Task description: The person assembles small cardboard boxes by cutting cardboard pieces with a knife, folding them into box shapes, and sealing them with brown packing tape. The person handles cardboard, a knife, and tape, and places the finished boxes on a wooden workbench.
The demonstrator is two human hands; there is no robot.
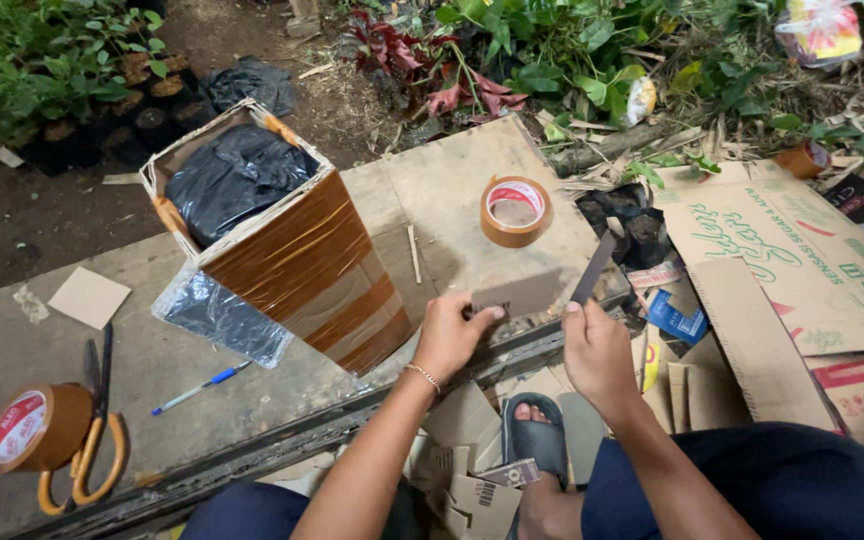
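Cardboard piece, small, flat, brown, lies on wooden surface, pinned under left hand fingertips; right hand pinches thin dark blade beside its edge.

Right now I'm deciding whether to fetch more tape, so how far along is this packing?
Looks done: the tall box is banded with brown tape on its sides. In hand: the left hand steadies a small cardboard piece on the bench edge while the right hand holds a dark blade to it. Left: the box's top is open, black plastic showing. One tape roll lies close.
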